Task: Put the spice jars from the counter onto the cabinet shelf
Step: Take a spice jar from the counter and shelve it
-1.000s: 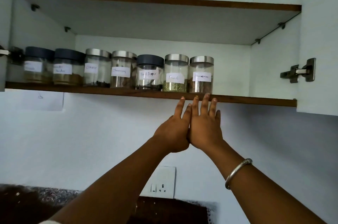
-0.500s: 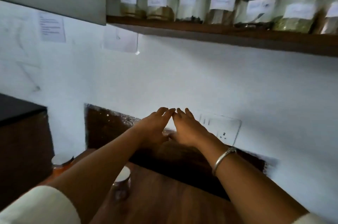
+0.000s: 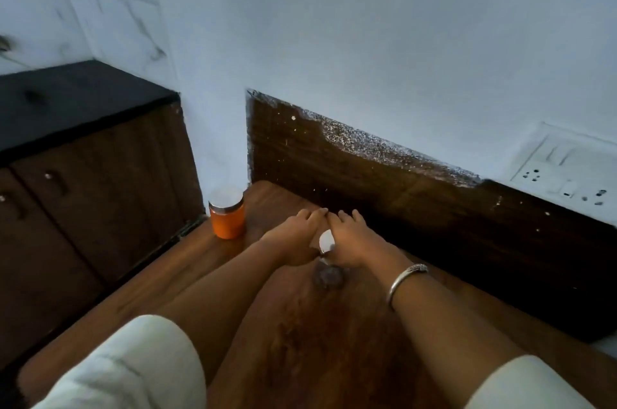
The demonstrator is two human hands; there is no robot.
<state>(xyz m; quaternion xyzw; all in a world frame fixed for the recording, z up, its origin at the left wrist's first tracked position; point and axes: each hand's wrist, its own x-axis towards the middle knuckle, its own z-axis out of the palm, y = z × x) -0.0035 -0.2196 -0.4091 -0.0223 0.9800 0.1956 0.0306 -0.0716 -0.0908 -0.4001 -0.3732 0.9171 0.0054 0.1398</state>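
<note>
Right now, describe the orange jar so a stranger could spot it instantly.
On the wooden counter, look to the far left corner, where the white wall meets the dark cabinet. The orange jar stands upright there, silver-lidded. The other jar looks clear, not orange.

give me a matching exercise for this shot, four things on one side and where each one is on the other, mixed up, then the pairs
Things
1. orange jar
2. silver-lidded jar
3. bangle
4. socket

Places
a. between the left hand and right hand
b. on the wall, far right
c. round the right wrist
d. on the counter, left of both hands

Pairs: 1-d, 2-a, 3-c, 4-b
</note>
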